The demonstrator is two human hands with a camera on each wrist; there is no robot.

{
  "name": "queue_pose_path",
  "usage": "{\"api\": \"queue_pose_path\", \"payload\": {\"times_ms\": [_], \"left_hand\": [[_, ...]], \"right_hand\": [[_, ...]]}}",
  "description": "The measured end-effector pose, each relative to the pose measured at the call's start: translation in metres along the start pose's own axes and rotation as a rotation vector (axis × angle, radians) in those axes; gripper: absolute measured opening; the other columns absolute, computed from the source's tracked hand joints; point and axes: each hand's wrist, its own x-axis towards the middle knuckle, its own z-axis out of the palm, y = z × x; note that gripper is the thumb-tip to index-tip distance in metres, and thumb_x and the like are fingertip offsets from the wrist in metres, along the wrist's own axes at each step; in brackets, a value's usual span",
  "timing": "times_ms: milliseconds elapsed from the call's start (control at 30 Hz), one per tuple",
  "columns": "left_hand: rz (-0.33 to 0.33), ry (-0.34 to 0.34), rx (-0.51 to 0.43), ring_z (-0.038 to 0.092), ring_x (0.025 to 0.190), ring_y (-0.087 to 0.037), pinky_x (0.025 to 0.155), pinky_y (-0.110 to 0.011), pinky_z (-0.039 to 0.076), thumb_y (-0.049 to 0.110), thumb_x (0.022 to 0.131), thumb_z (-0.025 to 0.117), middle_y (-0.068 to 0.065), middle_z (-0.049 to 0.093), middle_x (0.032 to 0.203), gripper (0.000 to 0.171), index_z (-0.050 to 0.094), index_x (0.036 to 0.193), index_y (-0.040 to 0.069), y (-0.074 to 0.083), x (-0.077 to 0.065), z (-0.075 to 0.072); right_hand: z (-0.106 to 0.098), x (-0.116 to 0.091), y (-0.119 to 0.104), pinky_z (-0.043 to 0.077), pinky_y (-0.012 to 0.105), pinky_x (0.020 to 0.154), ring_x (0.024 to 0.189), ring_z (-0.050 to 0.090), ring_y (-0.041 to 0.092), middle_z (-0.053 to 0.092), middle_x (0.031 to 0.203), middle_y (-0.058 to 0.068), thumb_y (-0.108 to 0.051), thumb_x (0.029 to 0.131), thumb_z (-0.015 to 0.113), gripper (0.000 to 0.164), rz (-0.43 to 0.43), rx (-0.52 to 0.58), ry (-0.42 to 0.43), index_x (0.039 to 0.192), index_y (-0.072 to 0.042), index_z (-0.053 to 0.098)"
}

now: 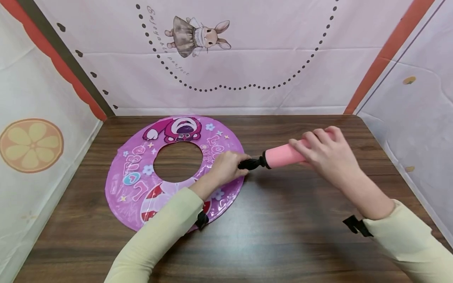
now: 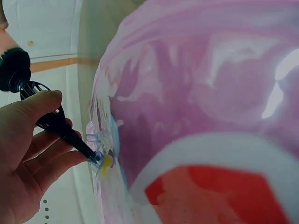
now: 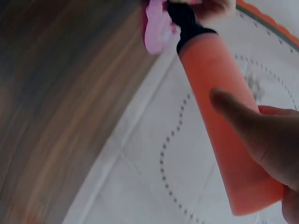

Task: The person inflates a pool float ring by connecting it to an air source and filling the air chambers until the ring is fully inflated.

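Observation:
A purple swim ring point(image 1: 116, 188) with a cartoon bear and lettering lies on the left of the table, its hole showing wood. At its right edge my left hand point(image 1: 226, 167) pinches the black neck point(image 2: 51, 119) of a pink hand pump point(image 1: 284, 155). The nozzle tip meets a clear valve point(image 2: 96, 161) on the ring in the left wrist view; how deep it sits, I cannot tell. My right hand point(image 1: 327, 155) grips the pump's pink barrel point(image 3: 219, 116), thumb along one side. The pump tilts upward to the right, and its far end is partly hidden by that hand.
The brown wooden table point(image 1: 290, 236) runs under everything. A pale cloth wall point(image 1: 283, 35) with a printed rabbit rises behind it, and cloth walls stand at both sides. Black straps point(image 1: 357, 226) hang near the cuffs.

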Motion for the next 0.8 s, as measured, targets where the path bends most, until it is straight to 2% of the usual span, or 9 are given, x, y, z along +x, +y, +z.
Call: {"api": "queue_pose_path", "payload": {"times_ms": [100,233,333,433,533,633,800], "left_hand": [[0.000,0.001,0.010,0.066,0.082,-0.016,0.072,-0.031,0.053,0.025,0.074,0.076,-0.003,0.071,0.096,0.036,0.068,0.108,0.015,0.002,0.000,0.000],[-0.003,-0.019,0.043,0.066,0.081,-0.017,0.070,-0.032,0.054,0.028,0.075,0.075,-0.003,0.071,0.094,0.035,0.067,0.106,0.015,0.004,0.002,0.002],[-0.016,-0.037,0.058,0.066,0.081,-0.016,0.070,-0.032,0.054,0.029,0.076,0.074,-0.002,0.071,0.094,0.034,0.067,0.107,0.015,0.006,0.002,0.003],[-0.030,-0.049,0.066,0.066,0.081,-0.016,0.071,-0.032,0.054,0.029,0.077,0.074,-0.002,0.071,0.095,0.034,0.067,0.108,0.015,0.006,0.002,0.003],[-0.036,-0.058,0.080,0.066,0.081,-0.017,0.070,-0.032,0.054,0.029,0.077,0.073,-0.002,0.071,0.095,0.035,0.066,0.109,0.016,0.007,0.002,0.001],[-0.040,-0.058,0.115,0.066,0.079,-0.018,0.067,-0.034,0.054,0.031,0.077,0.074,-0.002,0.071,0.092,0.035,0.066,0.107,0.016,0.008,0.001,0.001],[-0.056,-0.048,0.171,0.065,0.074,-0.019,0.061,-0.036,0.053,0.034,0.075,0.075,-0.001,0.071,0.088,0.033,0.067,0.102,0.017,0.009,0.001,0.001]], "right_hand": [[0.005,0.002,-0.007,0.039,0.052,0.075,0.080,0.052,0.035,0.056,0.088,0.015,-0.023,0.060,0.084,0.056,-0.003,-0.024,-0.018,0.109,-0.012,0.058],[0.005,-0.002,-0.007,0.039,0.051,0.076,0.083,0.053,0.033,0.057,0.090,0.014,-0.026,0.062,0.083,0.057,0.013,-0.008,-0.037,0.111,-0.014,0.059],[0.001,-0.008,0.000,0.040,0.052,0.077,0.084,0.053,0.034,0.058,0.092,0.014,-0.027,0.072,0.072,0.046,0.014,0.025,-0.028,0.114,-0.014,0.059],[-0.007,-0.014,0.010,0.039,0.053,0.077,0.085,0.054,0.035,0.059,0.092,0.015,-0.034,0.085,0.052,0.037,0.025,0.050,-0.011,0.115,-0.013,0.059],[-0.021,-0.021,0.021,0.039,0.054,0.078,0.084,0.054,0.036,0.060,0.092,0.015,-0.041,0.095,0.033,0.042,0.055,0.050,0.007,0.114,-0.015,0.060],[-0.038,-0.027,0.034,0.039,0.054,0.077,0.081,0.054,0.038,0.060,0.089,0.014,-0.044,0.098,0.026,0.047,0.086,0.027,0.044,0.111,-0.016,0.062],[-0.063,-0.034,0.051,0.039,0.053,0.077,0.077,0.053,0.038,0.061,0.086,0.013,-0.044,0.097,0.030,0.043,0.127,0.008,0.079,0.111,-0.018,0.062]]}}
